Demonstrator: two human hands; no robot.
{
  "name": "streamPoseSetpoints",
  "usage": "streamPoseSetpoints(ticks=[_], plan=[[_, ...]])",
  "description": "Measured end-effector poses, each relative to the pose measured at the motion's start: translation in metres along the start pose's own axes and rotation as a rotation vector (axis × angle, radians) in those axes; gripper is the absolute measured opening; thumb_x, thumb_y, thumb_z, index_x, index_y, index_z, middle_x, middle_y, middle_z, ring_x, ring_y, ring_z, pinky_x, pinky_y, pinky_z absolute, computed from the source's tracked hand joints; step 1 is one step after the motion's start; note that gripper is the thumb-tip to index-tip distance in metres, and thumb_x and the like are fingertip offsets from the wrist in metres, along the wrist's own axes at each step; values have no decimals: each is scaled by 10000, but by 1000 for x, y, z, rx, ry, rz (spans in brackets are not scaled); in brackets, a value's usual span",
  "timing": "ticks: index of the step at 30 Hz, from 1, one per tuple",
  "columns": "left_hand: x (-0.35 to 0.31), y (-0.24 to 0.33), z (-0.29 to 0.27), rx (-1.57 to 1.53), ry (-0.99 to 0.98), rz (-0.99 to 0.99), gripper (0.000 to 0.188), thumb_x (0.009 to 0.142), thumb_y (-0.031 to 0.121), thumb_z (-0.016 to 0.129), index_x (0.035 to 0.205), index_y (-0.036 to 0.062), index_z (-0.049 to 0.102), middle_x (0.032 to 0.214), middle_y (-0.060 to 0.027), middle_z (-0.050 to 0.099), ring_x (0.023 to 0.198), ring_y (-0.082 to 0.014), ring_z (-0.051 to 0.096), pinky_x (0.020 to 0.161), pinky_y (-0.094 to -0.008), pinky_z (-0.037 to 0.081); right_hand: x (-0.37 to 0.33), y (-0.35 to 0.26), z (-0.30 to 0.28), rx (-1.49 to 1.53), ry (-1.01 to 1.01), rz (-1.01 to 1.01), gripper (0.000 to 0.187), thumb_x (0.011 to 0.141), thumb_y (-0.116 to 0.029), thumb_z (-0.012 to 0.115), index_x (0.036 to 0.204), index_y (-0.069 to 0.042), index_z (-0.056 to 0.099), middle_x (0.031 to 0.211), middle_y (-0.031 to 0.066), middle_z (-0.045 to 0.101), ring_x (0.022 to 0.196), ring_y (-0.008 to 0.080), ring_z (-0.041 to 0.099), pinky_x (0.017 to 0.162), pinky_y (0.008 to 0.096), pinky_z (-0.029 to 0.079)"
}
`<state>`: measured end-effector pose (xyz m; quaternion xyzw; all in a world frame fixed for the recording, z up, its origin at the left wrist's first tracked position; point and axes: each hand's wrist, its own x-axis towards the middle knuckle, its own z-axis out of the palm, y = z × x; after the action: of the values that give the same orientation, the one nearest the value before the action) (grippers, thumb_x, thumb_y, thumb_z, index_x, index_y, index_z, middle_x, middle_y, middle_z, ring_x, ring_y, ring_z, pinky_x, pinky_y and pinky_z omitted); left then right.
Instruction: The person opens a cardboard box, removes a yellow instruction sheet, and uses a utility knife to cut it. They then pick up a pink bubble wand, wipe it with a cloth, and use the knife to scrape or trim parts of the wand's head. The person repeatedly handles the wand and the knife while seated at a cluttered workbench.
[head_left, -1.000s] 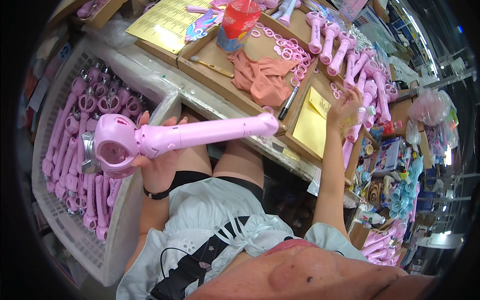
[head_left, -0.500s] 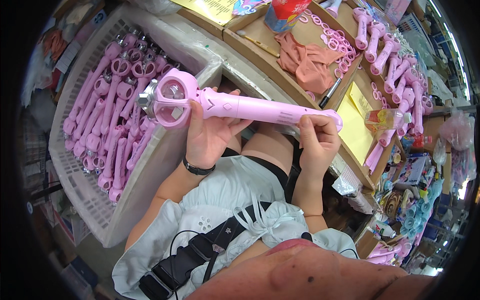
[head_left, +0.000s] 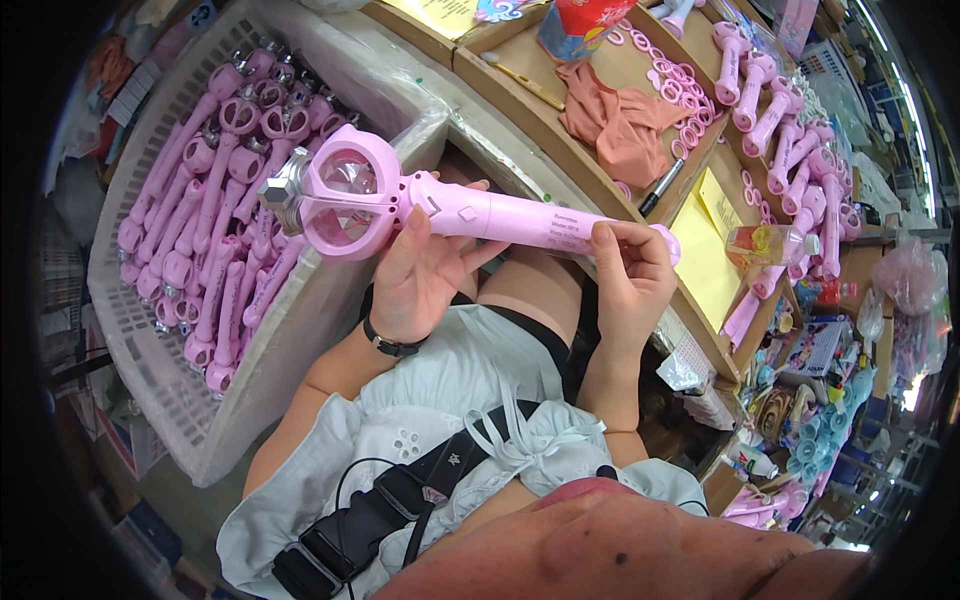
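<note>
A pink toy wand (head_left: 530, 219) lies across both my hands, level above my lap. Its head is an open pink ring cage around a clear ball, tipped by a silver faceted knob at the left. My left hand (head_left: 425, 270) wraps the shaft just below the head, thumb in front and fingers behind. My right hand (head_left: 632, 275) pinches the handle near its rounded end. Small dark print shows on the handle beside my right thumb. Left of me, a white plastic basket (head_left: 150, 385) holds many similar pink wands (head_left: 215, 225).
Cardboard trays (head_left: 520, 115) on the bench ahead hold an orange cloth (head_left: 625, 125), pink rings (head_left: 690, 95), a brush (head_left: 522, 80) and a black marker (head_left: 660, 190). Yellow paper (head_left: 700, 250) and a bottle (head_left: 770, 243) lie to the right, near more pink wand parts (head_left: 770, 105).
The wand has rolled about its length, bringing more of the handle's print into view. My left hand has shifted slightly right along the shaft. Both hands keep their hold.
</note>
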<state>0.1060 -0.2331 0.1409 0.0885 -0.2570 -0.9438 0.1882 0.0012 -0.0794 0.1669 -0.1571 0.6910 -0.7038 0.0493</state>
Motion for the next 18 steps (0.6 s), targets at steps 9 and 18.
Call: streamPoseSetpoints(ticks=[9, 18], plan=[[-1, 1, 0, 5, -5, 2, 492, 918, 417, 475, 1325, 170, 349, 1373, -189, 367, 1285, -333, 358, 1033, -543, 325, -1, 2, 2, -22, 14, -21, 112, 835, -57, 663, 889, 14, 596, 787, 9, 612, 629, 15, 503, 569, 138, 394], [0, 1, -2, -4, -6, -7, 486, 927, 405, 462, 1321, 147, 342, 1371, -204, 365, 1291, -329, 352, 1032, -547, 326, -1, 10, 1, -40, 17, -41, 109, 832, -56, 667, 891, 9, 602, 777, -7, 602, 603, -2, 468, 538, 131, 366]])
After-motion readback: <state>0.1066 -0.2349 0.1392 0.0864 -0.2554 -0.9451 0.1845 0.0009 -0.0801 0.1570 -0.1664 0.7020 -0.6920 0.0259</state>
